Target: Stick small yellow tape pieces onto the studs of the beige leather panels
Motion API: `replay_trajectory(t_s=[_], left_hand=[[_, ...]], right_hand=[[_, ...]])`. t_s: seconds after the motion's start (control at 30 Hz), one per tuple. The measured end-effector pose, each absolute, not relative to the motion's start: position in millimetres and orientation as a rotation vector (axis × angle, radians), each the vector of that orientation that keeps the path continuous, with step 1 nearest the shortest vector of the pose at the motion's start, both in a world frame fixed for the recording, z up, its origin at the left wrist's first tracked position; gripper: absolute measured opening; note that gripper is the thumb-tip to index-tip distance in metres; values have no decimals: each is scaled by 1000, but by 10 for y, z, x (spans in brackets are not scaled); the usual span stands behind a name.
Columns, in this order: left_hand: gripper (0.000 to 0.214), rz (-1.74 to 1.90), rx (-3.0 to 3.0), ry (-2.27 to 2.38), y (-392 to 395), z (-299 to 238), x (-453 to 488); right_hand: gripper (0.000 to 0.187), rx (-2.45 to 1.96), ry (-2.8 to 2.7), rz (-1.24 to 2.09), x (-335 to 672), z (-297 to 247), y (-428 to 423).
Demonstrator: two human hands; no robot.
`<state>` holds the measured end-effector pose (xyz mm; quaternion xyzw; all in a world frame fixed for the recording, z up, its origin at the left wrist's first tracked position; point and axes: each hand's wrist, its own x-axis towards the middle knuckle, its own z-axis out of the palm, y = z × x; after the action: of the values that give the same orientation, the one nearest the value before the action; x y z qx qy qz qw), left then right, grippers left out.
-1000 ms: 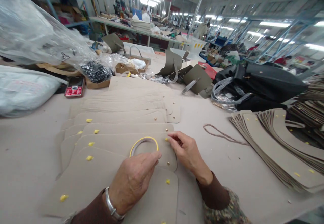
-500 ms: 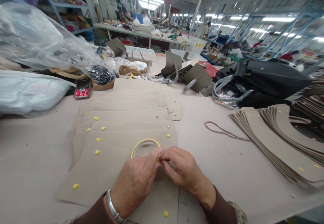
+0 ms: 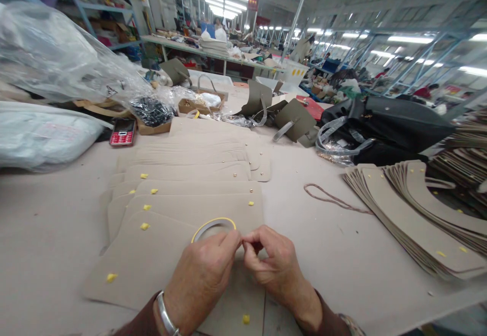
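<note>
My left hand (image 3: 200, 275) grips a narrow roll of yellow tape (image 3: 213, 228) at its lower edge, and the fingers hide the bottom of the roll. My right hand (image 3: 274, 267) pinches at the roll's edge, right against my left fingertips. The pinched end of tape is hidden by the fingers. Under both hands lies a taupe leather panel (image 3: 152, 260), the top one of several overlapping panels (image 3: 190, 171) with brass studs and small yellow tape bits.
A fanned stack of curved taupe panels (image 3: 411, 214) and a thin brown cord (image 3: 335, 200) lie to the right. Beyond are a black bag (image 3: 395, 123), olive leather pieces (image 3: 294, 119), a red phone (image 3: 122, 132), and plastic bags (image 3: 49, 57) at left.
My right hand has moved left from the panel's edge to the tape roll, meeting my left hand. The roll has dropped slightly lower, and the view has shifted a little.
</note>
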<state>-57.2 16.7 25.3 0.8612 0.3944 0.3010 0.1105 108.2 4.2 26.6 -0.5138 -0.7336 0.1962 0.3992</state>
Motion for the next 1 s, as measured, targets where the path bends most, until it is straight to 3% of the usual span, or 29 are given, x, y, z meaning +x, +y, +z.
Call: replay_trajectory(t_s=[0.2, 0.37, 0.6, 0.9, 1.0], left_hand=[[20, 1067, 2570, 1091, 115, 328, -501], [15, 675, 2683, 1286, 100, 138, -595], [13, 469, 2731, 1308, 97, -30, -614], [14, 490, 2663, 1330, 105, -25, -612], [14, 492, 2664, 1318, 93, -40, -619]], right_hand=[[13, -1602, -1325, 1131, 1257, 183, 172], [26, -1625, -1240, 1418, 1497, 60, 239], [15, -1701, -1368, 1382, 1429, 96, 243], [17, -1794, -1859, 907, 1353, 138, 285], [8, -1788, -1922, 827, 1353, 134, 294]])
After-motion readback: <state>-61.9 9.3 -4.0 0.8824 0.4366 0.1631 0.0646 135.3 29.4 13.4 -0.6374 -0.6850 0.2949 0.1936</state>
